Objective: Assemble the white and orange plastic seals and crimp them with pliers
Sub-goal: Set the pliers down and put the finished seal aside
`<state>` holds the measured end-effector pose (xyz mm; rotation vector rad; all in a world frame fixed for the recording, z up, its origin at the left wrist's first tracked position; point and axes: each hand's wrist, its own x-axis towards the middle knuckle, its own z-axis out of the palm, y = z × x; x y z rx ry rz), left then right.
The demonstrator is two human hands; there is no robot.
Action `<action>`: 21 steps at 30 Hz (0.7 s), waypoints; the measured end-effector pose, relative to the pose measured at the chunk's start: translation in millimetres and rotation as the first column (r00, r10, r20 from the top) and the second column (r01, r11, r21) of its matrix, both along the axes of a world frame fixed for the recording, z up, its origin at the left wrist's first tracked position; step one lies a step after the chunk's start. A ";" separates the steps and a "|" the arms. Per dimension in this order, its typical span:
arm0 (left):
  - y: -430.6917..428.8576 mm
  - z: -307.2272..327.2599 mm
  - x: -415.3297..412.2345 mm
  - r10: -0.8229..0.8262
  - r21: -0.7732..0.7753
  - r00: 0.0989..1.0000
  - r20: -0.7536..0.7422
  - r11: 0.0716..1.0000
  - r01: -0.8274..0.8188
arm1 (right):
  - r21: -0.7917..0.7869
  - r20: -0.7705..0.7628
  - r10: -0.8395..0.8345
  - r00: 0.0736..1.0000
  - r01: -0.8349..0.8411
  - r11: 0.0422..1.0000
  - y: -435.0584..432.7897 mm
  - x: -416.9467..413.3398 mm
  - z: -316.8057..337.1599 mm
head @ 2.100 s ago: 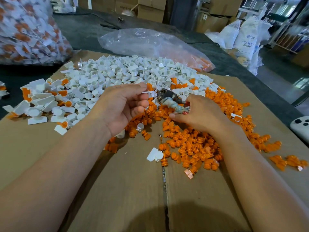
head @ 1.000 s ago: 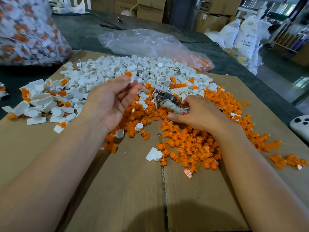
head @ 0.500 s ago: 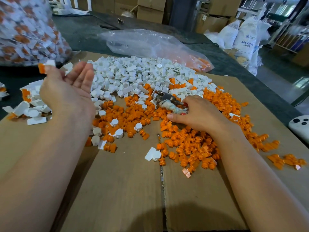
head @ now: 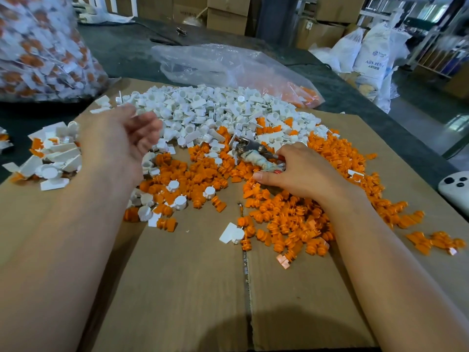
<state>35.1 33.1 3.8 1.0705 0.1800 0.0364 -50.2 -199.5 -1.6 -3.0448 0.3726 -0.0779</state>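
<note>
A heap of white seal parts (head: 208,110) lies at the back of the cardboard sheet (head: 193,288). Orange seal parts (head: 291,214) spread in front of it and to the right. Assembled white and orange seals (head: 50,156) are piled at the left edge. My left hand (head: 121,143) hovers blurred above the left side of the heaps, palm up, fingers loosely curled, holding nothing. My right hand (head: 302,174) rests on the orange parts and grips the cloth-wrapped handles of the pliers (head: 251,151), whose metal jaws point back left.
A large clear bag of finished seals (head: 43,49) stands at the back left. A crumpled clear plastic bag (head: 228,64) with some orange parts lies behind the white heap. A white device (head: 456,189) sits at the right edge. Boxes and sacks stand beyond the table.
My left hand carried an assembled seal from the pliers to the left pile, let it go, and now swings back toward the heaps with nothing in it. My right hand and the pliers stayed put.
</note>
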 end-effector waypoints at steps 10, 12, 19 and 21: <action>-26.3 -14.3 -13.6 -0.318 0.925 0.903 0.290 0.336 -0.178 | 0.014 0.002 -0.006 1.000 0.006 1.000 0.6 -0.8 1.0; -26.6 -15.6 -10.4 -0.347 0.949 0.898 0.270 0.256 -0.186 | 0.013 0.000 -0.009 1.000 0.009 1.000 0.8 -1.4 1.7; -30.4 -22.6 -1.2 -0.514 0.982 0.839 0.181 0.144 -0.124 | 0.006 -0.014 -0.025 1.000 0.025 1.000 3.6 -2.8 4.2; -31.7 -23.0 0.6 -0.516 0.986 0.844 0.148 0.142 -0.086 | 0.004 -0.006 -0.027 1.000 0.027 1.000 4.7 -3.6 4.7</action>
